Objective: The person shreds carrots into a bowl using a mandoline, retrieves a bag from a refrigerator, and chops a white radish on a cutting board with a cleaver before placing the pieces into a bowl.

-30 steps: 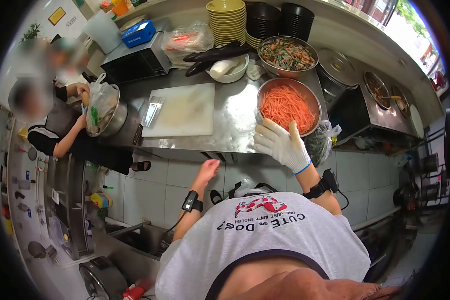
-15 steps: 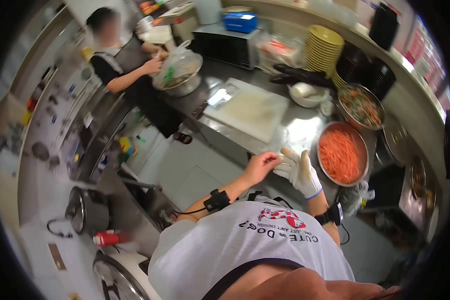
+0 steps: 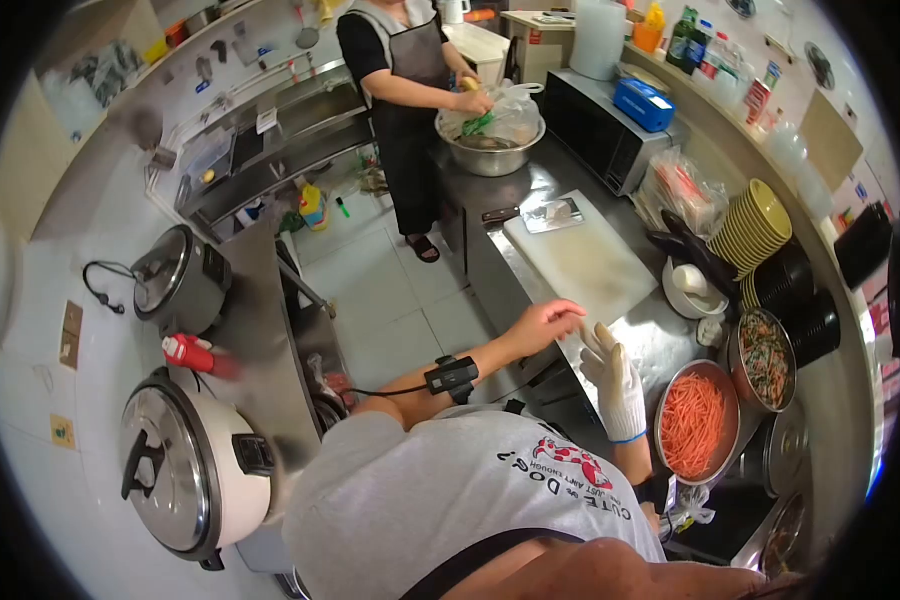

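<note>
My right hand (image 3: pixel 617 385) wears a white glove and is held over the front edge of the steel counter (image 3: pixel 530 190), fingers straight and together, holding nothing. My bare left hand (image 3: pixel 545 322) is just left of it, with its fingers pinched at the glove's fingertips. A black band with a cable is on each wrist. A steel bowl of shredded carrot (image 3: pixel 695 425) sits on the counter just right of the gloved hand. A white cutting board (image 3: pixel 580 262) lies beyond both hands, with a cleaver (image 3: pixel 553 212) at its far end.
Near the carrots are a bowl of mixed vegetables (image 3: pixel 767 360), stacked yellow bowls (image 3: pixel 755 230), black bowls (image 3: pixel 810 300) and a microwave (image 3: pixel 600 125). A co-worker (image 3: pixel 400 60) handles a bag in a steel bowl (image 3: pixel 490 150). Two rice cookers (image 3: pixel 185 470) (image 3: pixel 180 280) stand on the left.
My gloved right hand left the rim of the carrot bowl and met my left hand at the counter edge. The view swung left, bringing the rice cookers into sight.
</note>
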### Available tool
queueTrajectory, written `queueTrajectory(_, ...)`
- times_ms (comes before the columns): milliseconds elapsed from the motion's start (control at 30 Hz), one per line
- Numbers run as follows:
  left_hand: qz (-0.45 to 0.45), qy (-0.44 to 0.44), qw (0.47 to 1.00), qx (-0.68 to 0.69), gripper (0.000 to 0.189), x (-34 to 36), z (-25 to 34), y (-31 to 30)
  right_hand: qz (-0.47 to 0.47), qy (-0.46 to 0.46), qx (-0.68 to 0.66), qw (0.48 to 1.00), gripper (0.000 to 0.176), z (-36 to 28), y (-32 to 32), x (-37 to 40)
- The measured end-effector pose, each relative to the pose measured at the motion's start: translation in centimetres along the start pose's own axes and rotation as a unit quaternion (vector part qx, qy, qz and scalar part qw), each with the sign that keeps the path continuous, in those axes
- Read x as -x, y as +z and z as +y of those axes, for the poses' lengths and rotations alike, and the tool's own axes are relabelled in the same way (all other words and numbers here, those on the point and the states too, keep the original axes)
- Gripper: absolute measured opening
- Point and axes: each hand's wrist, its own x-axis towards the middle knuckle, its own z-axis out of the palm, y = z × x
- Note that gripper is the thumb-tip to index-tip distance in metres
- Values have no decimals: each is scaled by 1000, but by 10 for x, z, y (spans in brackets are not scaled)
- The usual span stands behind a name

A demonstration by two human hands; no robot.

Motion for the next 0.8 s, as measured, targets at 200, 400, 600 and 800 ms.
queueTrajectory(200,-78,156,932,-319,25,15,7,0,-30,33,62,997,53,13,-2,-12)
queueTrajectory(400,-131,184,877,-424,13,6,-11,-20,-53,146,-108,982,55,20,-1,-3)
queueTrajectory(600,-140,159,912,-351,12,-11,-21,-9,11,110,-92,990,56,16,-1,10)
queueTrajectory(800,-201,-97,972,-75,22,5,-12,20,-88,69,-269,957,70,19,-24,-3)
